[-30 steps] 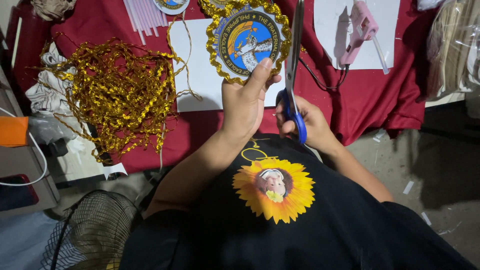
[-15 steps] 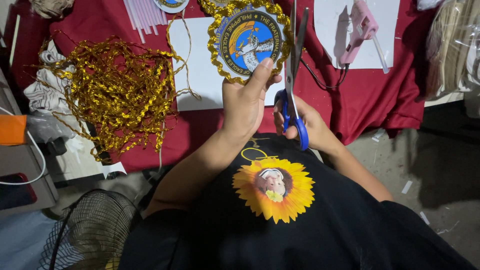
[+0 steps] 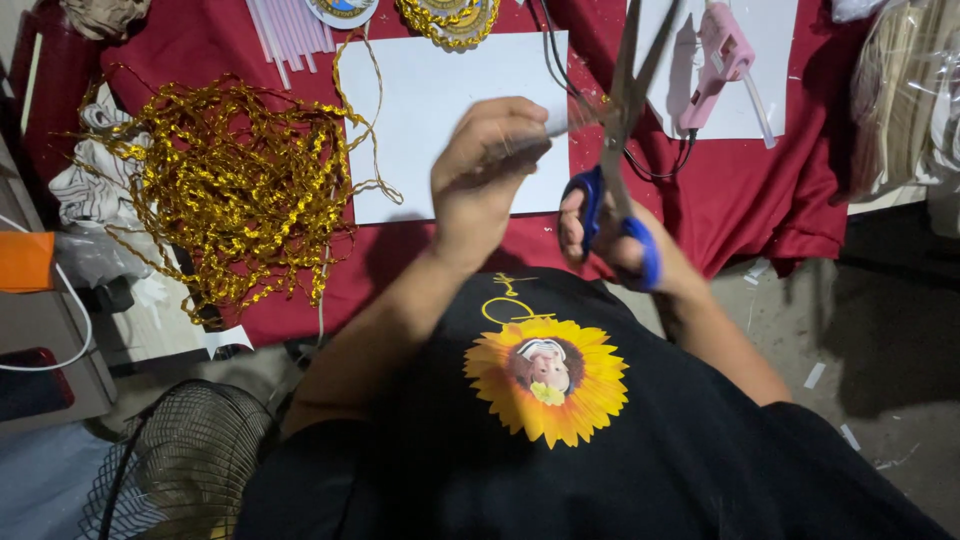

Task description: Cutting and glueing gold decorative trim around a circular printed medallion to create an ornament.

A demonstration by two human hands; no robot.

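round gold-trimmed badge gone from left hand (image 3: 487, 165), blue-handled scissors (image 3: 618, 150) open

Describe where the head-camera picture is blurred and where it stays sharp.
Head view: the left hand and the thin strip it holds are smeared by motion; the scissors in the right hand look slightly soft; the gold tinsel and white sheet stay sharp under even light.

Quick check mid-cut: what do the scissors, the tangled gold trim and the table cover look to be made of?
Scissors: long grey blades with a dull metallic sheen, probably steel; the blue handle loops look like smooth moulded plastic. Gold trim: glittery, reflective twisted cord, likely metallic foil or tinsel, though the core cannot be told. Table cover: dark red matte fabric, since it folds and drapes softly over the edge.
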